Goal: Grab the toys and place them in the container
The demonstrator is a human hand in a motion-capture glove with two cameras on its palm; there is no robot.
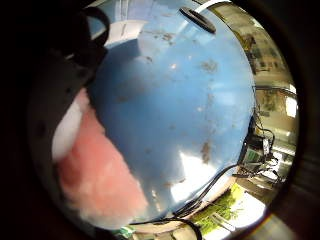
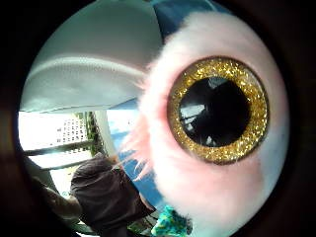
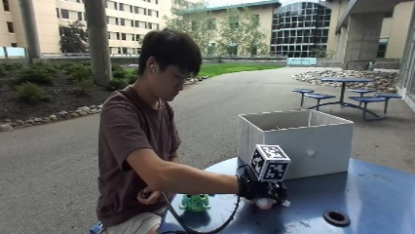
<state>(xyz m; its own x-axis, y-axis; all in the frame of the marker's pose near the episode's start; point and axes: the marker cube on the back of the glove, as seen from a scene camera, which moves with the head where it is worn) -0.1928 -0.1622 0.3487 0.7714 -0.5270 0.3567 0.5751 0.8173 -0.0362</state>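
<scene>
A pink plush toy (image 3: 264, 204) lies on the round blue table (image 3: 363, 195), and my gloved right hand (image 3: 254, 188) sits on top of it with the fingers curled round it. The thumb side palm view is filled by the toy's pink fur and its big black eye with a gold glitter ring (image 2: 217, 109). In the little finger side view the pink fur (image 1: 100, 175) lies against the palm over the blue tabletop (image 1: 185, 100). The white box container (image 3: 295, 142) stands open just behind the hand. A small green toy (image 3: 196, 202) stands at the table's near edge.
A black-rimmed hole (image 3: 336, 217) marks the table's middle, to the right of the hand. The container's white wall (image 2: 94, 64) is close to the palm. The person's bare left hand (image 3: 150, 196) stays by their lap. Cables trail from the glove over the table edge.
</scene>
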